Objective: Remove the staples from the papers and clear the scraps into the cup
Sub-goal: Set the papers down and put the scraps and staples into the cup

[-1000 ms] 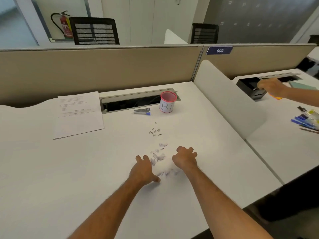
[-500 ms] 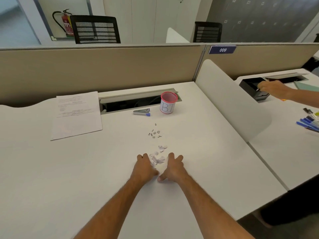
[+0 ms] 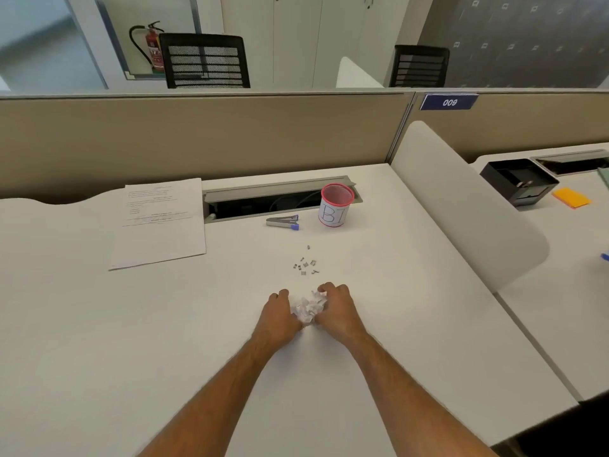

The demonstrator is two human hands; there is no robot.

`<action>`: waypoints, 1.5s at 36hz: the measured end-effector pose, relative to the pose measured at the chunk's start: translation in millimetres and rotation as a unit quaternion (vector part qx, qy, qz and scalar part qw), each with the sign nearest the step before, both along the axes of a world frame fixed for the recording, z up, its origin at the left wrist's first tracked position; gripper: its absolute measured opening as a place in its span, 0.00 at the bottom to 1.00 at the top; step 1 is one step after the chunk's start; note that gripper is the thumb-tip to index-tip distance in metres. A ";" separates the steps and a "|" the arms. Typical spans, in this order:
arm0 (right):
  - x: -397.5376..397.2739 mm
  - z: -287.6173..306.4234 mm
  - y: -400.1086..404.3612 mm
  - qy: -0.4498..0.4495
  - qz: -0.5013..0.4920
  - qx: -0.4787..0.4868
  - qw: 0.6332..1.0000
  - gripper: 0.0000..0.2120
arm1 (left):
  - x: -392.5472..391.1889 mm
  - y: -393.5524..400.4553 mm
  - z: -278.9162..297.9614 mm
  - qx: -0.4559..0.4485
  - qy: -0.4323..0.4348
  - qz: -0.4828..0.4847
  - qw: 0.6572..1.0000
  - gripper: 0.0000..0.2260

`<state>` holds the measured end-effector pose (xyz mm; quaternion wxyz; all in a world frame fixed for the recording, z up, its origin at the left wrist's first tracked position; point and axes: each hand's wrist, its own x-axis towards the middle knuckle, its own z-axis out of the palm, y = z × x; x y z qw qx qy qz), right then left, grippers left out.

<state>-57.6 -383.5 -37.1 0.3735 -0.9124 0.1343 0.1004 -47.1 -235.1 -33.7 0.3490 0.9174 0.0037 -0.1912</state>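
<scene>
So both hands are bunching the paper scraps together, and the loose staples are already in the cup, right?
Not quite. The head view shows the staples lying loose on the desk, short of the cup. The rest holds: left hand and right hand bunch the scraps.

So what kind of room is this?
Most likely an office: a white desk walled by a beige partition, a numbered desk sign, and mesh office chairs behind.
</scene>
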 end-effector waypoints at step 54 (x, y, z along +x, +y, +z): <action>40.0 11.5 -9.7 0.045 0.169 -0.013 0.984 0.07 | 16.4 -26.9 18.4 -0.063 -0.009 0.162 0.985 0.19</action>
